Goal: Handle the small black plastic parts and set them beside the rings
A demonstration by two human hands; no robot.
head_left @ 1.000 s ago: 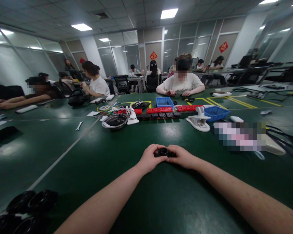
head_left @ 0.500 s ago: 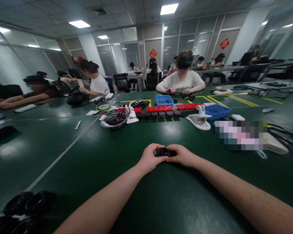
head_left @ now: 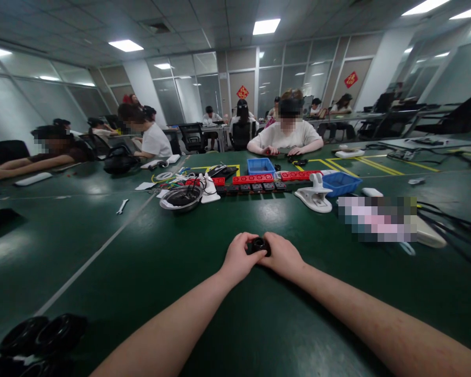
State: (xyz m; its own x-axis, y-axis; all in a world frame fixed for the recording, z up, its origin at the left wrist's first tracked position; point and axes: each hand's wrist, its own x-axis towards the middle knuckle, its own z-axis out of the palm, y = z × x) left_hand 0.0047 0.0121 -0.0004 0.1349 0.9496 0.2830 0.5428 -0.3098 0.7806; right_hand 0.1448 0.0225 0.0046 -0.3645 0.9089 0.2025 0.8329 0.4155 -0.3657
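Note:
A small black part with a round ring-like opening on top (head_left: 259, 244) is held between my two hands on the green table. My left hand (head_left: 238, 261) grips its left side, thumb along the near edge and fingers curled behind. From the right, my right hand (head_left: 282, 257) closes round it, hiding that side. What exactly the part is, I cannot make out. At the lower left lie several glossy black ring-shaped pieces (head_left: 62, 333), partly cut off by the frame edge.
Beyond my hands, red socket strips (head_left: 253, 179), a metal bowl (head_left: 181, 199) with black contents, a white clip base (head_left: 314, 196) and blue trays (head_left: 340, 183) (head_left: 260, 166) stand across the table. A wrench (head_left: 122, 206) lies left. A person in a white shirt (head_left: 286, 137) sits opposite.
My right hand has turned in closer over the black part, covering its right end, which showed before. My left hand keeps its grip. The whole view has shifted slightly.

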